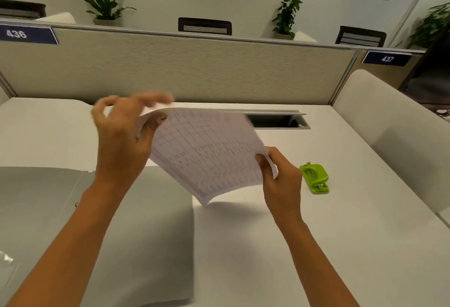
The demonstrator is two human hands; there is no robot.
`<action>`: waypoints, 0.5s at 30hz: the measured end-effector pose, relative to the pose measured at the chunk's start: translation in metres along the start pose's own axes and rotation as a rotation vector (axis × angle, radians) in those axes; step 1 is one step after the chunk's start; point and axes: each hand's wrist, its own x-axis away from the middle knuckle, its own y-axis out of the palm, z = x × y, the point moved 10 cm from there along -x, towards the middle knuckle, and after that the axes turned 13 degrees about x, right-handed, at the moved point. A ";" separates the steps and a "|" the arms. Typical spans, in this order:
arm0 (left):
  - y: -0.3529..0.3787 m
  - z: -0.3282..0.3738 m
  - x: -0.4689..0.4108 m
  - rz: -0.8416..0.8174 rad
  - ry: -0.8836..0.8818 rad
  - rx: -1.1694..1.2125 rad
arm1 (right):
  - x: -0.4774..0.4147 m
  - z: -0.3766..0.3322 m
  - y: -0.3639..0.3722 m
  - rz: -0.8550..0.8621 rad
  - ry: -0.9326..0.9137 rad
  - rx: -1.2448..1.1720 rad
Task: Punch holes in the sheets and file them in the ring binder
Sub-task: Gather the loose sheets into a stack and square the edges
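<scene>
Printed sheets with a table on them hang tilted above the white desk. My left hand holds their upper left corner, thumb under the curled edge and fingers spread and blurred above it. At the lower right edge my right hand pinches the sheets. A grey ring binder lies open flat on the desk at the left, under my left forearm; one of its metal rings shows beside my wrist. A green hole punch sits on the desk just right of my right hand.
A beige partition closes the desk's far side, with a cable slot in the desktop in front of it. A low white divider bounds the right side. Plants and chair backs stand beyond the partition.
</scene>
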 end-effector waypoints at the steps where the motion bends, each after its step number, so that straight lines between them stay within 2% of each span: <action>1: -0.008 -0.010 0.006 0.114 -0.094 -0.004 | 0.003 0.003 0.001 0.003 0.040 -0.037; 3: -0.014 -0.035 0.025 0.252 -0.306 0.123 | 0.009 0.012 0.001 0.014 0.132 -0.109; 4: -0.008 -0.048 0.036 0.267 -0.413 0.213 | 0.013 0.018 0.002 0.019 0.176 -0.144; 6: 0.020 -0.069 0.061 0.183 -0.635 0.463 | 0.019 0.026 0.003 0.017 0.248 -0.204; 8: 0.053 -0.074 0.082 0.031 -0.794 0.680 | 0.024 0.033 0.008 -0.006 0.293 -0.224; 11: 0.076 -0.068 0.100 -0.083 -0.820 0.656 | 0.031 0.043 0.010 -0.020 0.326 -0.211; 15: 0.072 -0.059 0.105 0.067 -0.757 0.630 | 0.032 0.048 -0.006 0.071 0.337 -0.168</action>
